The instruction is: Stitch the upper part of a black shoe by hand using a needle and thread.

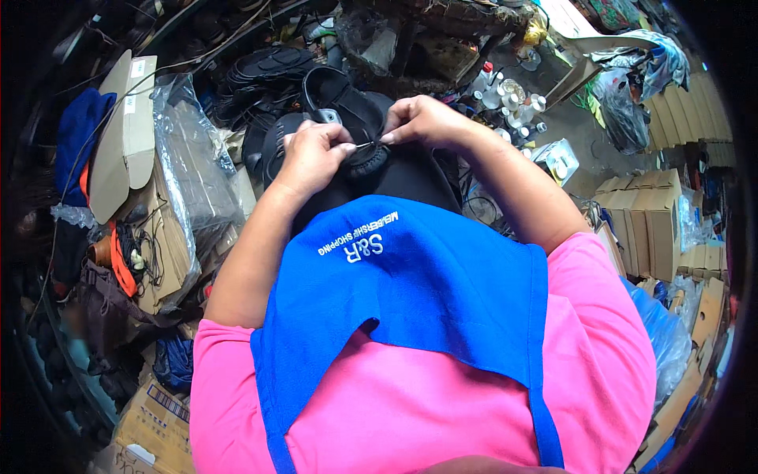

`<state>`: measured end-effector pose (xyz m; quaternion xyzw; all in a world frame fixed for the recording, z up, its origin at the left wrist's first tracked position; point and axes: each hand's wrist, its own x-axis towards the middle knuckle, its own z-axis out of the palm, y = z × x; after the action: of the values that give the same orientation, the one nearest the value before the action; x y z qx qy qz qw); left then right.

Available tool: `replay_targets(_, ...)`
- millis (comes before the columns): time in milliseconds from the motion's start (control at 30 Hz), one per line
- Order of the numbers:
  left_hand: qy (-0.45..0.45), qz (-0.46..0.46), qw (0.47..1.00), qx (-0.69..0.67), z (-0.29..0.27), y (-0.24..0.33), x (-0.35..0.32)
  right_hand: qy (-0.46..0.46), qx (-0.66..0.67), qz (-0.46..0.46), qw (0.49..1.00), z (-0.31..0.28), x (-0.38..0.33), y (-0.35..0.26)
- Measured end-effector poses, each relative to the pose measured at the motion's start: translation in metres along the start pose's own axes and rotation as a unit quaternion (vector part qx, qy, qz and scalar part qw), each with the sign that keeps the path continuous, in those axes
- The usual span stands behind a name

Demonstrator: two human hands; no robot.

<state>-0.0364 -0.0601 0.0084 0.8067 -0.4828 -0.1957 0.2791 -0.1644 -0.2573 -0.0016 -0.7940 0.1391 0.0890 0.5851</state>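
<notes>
Both my hands meet over a black sandal (365, 110) resting on my dark-clad lap. My left hand (314, 156) is closed round a thin pointed metal tool (365, 144), perhaps an awl or needle; its handle is hidden in the fingers. The tool points right, toward the fingertips of my right hand (418, 122), which are pinched together beside the sandal. What they pinch, if anything, is too small to make out. A grey rounded piece (328, 116) shows just above my left fingers. The sandal's ridged sole edge (367, 164) shows below the tool.
Black footwear parts (264, 71) are piled beyond my left hand. Several small bottles (513, 103) stand on the floor at the far right. Flattened cardboard (126, 126) and clear plastic (193, 150) lean at the left. More cardboard boxes (643, 213) stand at the right. A blue apron (426, 276) covers my front.
</notes>
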Motion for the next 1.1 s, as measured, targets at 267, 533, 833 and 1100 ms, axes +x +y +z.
replay_targets(267,-0.06,-0.013,0.995,-0.075,-0.003,0.006,0.012,0.034,-0.09,-0.102,0.99,-0.012,-0.014,0.02)
replay_targets(533,-0.104,0.02,0.994,-0.025,-0.001,0.002,0.018,-0.029,0.066,0.027,0.997,-0.029,-0.038,0.016)
replay_targets(833,-0.103,0.05,0.993,-0.036,0.005,0.0,0.016,0.104,-0.219,0.006,0.97,-0.038,-0.039,0.014)
replay_targets(1100,-0.111,0.043,0.992,-0.033,0.006,0.002,0.018,0.175,-0.197,-0.094,0.96,0.007,-0.047,0.034)
